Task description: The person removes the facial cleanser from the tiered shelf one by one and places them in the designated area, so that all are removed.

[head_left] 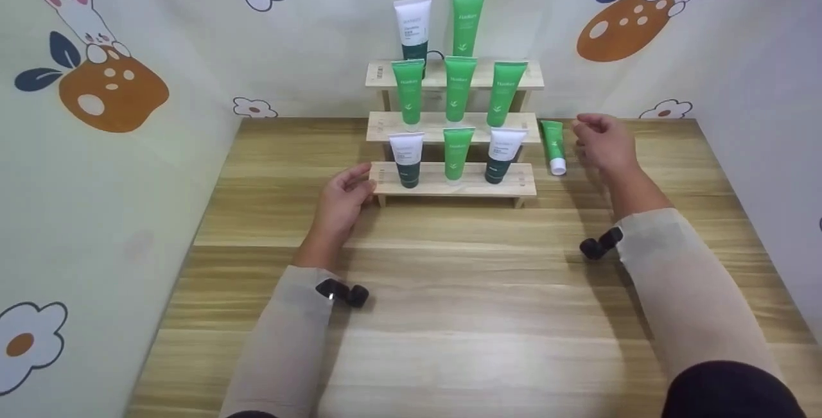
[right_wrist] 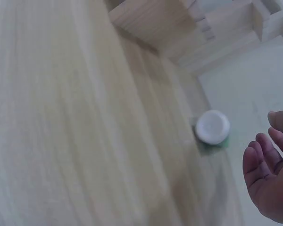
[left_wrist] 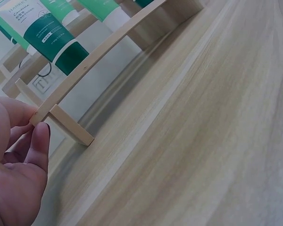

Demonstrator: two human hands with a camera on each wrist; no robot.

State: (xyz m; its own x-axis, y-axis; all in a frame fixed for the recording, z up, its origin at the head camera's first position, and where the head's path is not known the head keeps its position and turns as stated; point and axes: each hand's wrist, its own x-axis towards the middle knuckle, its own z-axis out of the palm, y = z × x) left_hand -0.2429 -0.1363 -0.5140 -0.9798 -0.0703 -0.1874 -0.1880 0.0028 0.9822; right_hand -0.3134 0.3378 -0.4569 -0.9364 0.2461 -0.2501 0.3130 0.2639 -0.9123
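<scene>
Running up the far left, the pale wall covering (head_left: 186,39) is showing a printed rabbit (head_left: 93,23). Next comes the left hand (head_left: 340,206), which is pinching the left end of the bottom shelf (head_left: 431,182) at its corner. The wooden stand (head_left: 432,121) is carrying upright tubes on three shelves. Along the bottom, a white-and-dark-green tube (head_left: 406,148), a green tube (head_left: 456,151) and a second two-tone tube (head_left: 505,145) are standing in a row; three green ones are filling the middle shelf, and up top a two-tone one is standing left of a green one. Just right of the stand, a loose green tube (head_left: 553,139) is lying on the table (head_left: 411,264) (its white cap (head_left: 557,166) is pointing towards the person). Beside it, the right hand (head_left: 607,145) is hovering, its fingers loosely bent and holding nothing
</scene>
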